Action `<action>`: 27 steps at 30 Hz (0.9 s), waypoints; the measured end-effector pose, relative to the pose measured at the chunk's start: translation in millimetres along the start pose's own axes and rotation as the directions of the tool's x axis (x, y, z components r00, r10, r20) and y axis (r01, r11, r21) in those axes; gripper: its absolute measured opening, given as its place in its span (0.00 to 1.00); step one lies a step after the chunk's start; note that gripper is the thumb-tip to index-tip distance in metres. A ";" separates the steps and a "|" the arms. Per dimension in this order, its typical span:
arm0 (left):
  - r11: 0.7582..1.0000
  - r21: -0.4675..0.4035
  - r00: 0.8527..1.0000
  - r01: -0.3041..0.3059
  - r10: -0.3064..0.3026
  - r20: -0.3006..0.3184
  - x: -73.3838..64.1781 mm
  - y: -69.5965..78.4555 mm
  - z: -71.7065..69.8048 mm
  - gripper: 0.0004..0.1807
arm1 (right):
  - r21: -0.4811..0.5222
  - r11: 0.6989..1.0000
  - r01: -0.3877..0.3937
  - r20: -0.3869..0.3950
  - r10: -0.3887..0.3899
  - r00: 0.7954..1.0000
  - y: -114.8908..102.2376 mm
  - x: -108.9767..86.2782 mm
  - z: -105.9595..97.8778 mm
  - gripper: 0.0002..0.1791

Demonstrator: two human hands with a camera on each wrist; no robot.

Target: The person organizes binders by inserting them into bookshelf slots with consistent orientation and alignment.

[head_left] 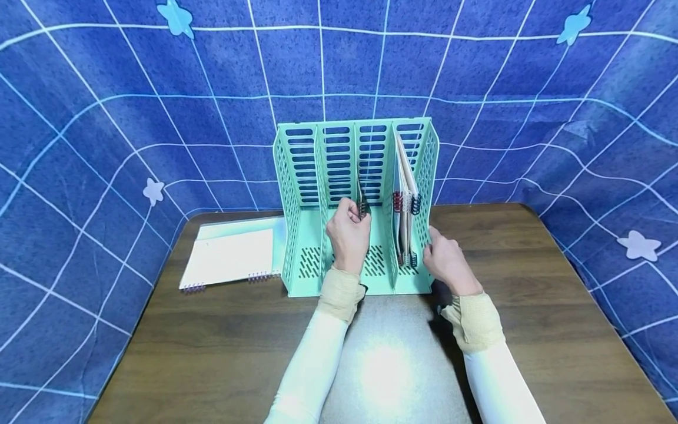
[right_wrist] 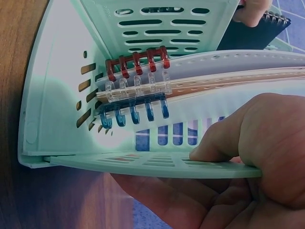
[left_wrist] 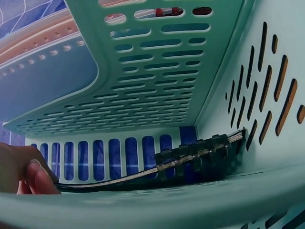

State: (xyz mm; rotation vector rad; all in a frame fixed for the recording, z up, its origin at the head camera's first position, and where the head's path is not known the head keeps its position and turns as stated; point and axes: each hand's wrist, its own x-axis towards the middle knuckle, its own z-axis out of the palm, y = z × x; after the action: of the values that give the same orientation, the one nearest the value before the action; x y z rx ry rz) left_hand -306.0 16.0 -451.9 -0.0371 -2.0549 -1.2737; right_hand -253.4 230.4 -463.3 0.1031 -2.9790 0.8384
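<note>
A mint-green desktop file organizer (head_left: pixel 307 232) with upright slotted dividers stands on the table. My left hand (head_left: pixel 349 235) pinches a black ring-bound notebook (left_wrist: pixel 209 155) by its edge. The notebook is upright in the third compartment from the left, close to that compartment's left divider, with its black rings toward me. My right hand (head_left: pixel 450 262) grips the organizer's right side wall (right_wrist: pixel 157 164), thumb inside and fingers outside. Several ring-bound notebooks (head_left: pixel 405 176) stand in the rightmost compartment, with red, clear and blue rings (right_wrist: pixel 136 112).
Left of the organizer, notebooks with pale covers and purple rings (head_left: pixel 233 256) lie flat on the wooden table (head_left: pixel 222 353). A blue grid-patterned cloth (head_left: pixel 339 65) with star shapes hangs behind and at both sides. Bright glare falls on the table's front middle.
</note>
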 end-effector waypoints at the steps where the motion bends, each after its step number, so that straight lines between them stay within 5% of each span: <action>1: 1.000 -0.003 1.000 -0.004 0.004 0.002 0.0 -0.1 0.1 0.15 | 0.000 1.000 0.001 0.002 -0.001 1.000 -0.1 0.1 -0.1 0.33; 17: 1.000 -0.019 1.000 -0.003 0.002 -0.008 1.8 -1.9 -0.3 0.15 | 0.009 1.000 0.026 -0.025 -0.026 0.999 -2.9 1.0 0.3 0.30; 27: 0.998 -0.024 0.998 0.061 -0.061 0.014 0.8 -0.2 0.6 0.14 | 0.004 1.000 0.008 -0.005 -0.008 1.000 -0.3 0.1 0.4 0.32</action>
State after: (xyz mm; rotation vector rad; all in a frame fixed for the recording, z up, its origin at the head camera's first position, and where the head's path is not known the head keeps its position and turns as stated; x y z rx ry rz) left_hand -307.0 16.2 -451.7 0.0067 -2.0659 -1.3389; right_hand -253.5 230.0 -463.5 0.1124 -2.9708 0.8426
